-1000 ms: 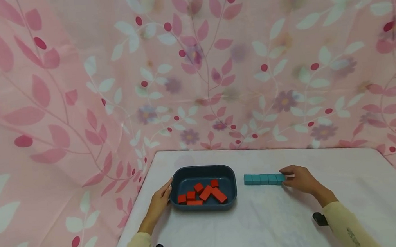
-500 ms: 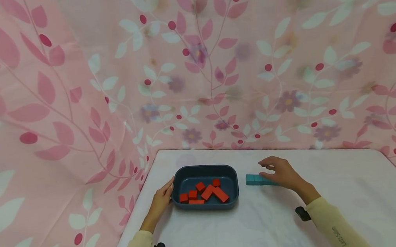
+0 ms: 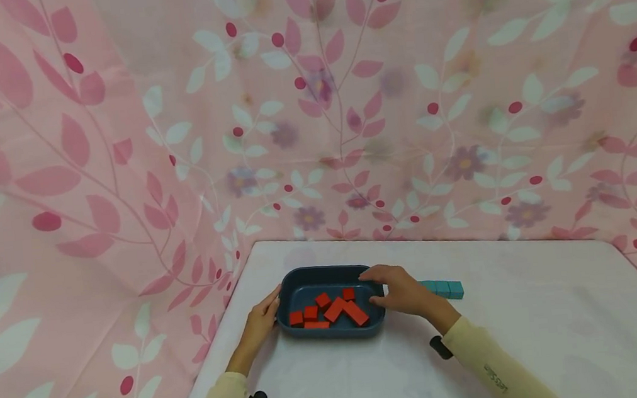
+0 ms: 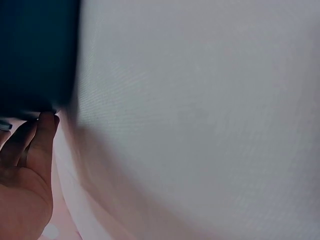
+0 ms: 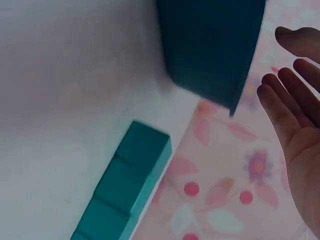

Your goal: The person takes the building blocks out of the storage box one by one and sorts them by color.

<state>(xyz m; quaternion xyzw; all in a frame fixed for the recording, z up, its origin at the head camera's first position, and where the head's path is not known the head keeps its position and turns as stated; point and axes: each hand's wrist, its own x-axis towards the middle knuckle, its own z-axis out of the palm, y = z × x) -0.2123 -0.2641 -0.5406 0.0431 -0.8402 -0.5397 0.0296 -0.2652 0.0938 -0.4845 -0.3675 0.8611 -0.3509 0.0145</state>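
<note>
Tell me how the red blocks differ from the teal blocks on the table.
The red blocks lie jumbled at mixed angles inside the dark blue tray; the teal blocks sit outside it on the white table, butted end to end in one straight row. The red blocks come in different lengths, while the visible teal blocks look alike. Both sets are plain, solid-coloured blocks.

Red blocks, dark-blue tray, teal blocks

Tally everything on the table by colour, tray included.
Red blocks: 7, all in the tray
Teal blocks: 3 in view; the right hand hides the rest of the row
Dark blue tray: 1
Total: 11 in view
</note>
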